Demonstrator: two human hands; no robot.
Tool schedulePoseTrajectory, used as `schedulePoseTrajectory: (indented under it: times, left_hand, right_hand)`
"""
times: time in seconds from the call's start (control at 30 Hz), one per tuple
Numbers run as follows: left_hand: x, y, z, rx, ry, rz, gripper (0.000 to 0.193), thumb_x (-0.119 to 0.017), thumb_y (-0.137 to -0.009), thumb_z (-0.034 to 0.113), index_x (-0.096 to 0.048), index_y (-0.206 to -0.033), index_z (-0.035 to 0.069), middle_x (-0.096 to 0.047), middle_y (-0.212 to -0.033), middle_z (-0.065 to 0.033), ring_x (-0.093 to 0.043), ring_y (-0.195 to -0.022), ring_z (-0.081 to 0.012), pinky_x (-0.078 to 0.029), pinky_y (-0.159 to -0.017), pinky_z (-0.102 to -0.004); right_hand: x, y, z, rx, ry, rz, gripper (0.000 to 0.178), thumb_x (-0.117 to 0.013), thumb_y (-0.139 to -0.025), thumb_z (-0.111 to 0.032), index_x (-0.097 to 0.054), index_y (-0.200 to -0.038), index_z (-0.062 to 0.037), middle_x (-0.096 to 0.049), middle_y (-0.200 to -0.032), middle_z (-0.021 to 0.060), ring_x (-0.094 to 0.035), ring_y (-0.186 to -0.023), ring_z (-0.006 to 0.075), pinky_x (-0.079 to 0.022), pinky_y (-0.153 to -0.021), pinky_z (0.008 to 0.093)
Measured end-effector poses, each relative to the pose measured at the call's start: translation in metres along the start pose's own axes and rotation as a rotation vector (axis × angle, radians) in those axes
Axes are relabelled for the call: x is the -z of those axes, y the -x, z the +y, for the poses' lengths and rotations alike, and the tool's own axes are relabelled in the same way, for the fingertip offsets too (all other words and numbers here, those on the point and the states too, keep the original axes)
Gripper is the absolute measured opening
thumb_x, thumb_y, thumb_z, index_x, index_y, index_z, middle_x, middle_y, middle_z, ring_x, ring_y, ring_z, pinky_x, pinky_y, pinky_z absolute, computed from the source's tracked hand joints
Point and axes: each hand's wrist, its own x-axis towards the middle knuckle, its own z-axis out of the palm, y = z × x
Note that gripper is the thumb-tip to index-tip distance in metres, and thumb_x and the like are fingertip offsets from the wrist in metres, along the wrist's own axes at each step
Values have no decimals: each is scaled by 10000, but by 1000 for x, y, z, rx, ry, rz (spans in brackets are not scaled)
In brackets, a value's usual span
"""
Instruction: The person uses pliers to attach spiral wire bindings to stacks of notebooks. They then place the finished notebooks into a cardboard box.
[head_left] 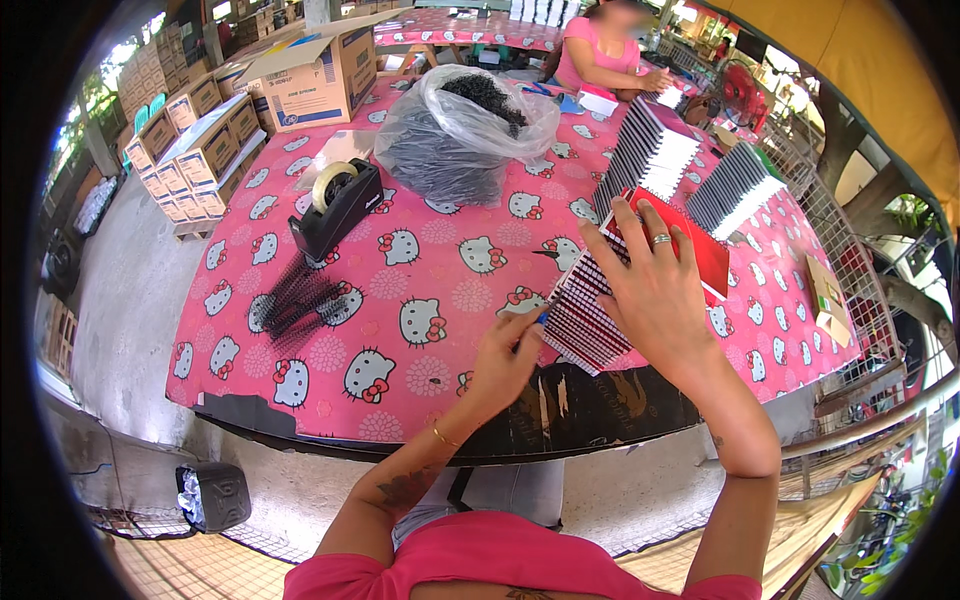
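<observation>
Head view: table (440, 262), pink cat-print cover, runs under and around both hands. Open carton (318, 85) is well forward-left of the grip. Clear bag (430, 150) of black coils: ahead of the left hand, well apart. 2 rows of notebooks beyond the right hand: near row (640, 150) just past its fingertips, other row (735, 190) further right. Notebook stack (585, 325) lies under the right hand, coil edges toward the left hand, red cover (712, 255) showing past the right fingers. Tape dispenser (338, 215) and loose black coils (300, 305): left of the left hand, apart. Right hand (650, 270): fingers spread over the stack, not clenched. Left hand (508, 355): fingers closed on small blue item (543, 317) at the stack's left edge; mostly hidden, can't tell type.
</observation>
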Motion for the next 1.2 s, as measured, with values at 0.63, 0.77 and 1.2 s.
schedulePoseTrajectory:
  times: [0.63, 0.77, 1.2]
  left_hand:
    - [10, -2, 0, 140, 33, -91, 350, -467, -986, 275, -608, -1102, -24, -654, -922, -119, -645, -743, -203, -524, -707, -321]
    - [9, 2, -1, 100, -43, -78, 356, -471, -983, 276, -599, -1114, -29, -658, -957, -135, -655, -760, -222, -531, -712, -334]
    - [8, 2, 6, 286, 421, -55, 363, -473, -977, 287, -561, -1096, -45, -660, -959, -173, -679, -804, -256, -575, -704, -364]
  right_hand:
    - [0, 2, 0, 3, -10, -7, 566, -666, -760, -103, -515, -1304, -129, -445, -1350, 179, -499, -1226, 395, -447, -951, 526]
    - [1, 2, 0, -1, -13, -17, 562, -669, -755, -105, -523, -1297, -128, -443, -1350, 179, -496, -1227, 396, -447, -949, 525]
    - [-2, 2, 0, -1, -3, 8, 538, -648, -775, -112, -526, -1299, -130, -451, -1338, 176, -499, -1223, 391, -453, -936, 523]
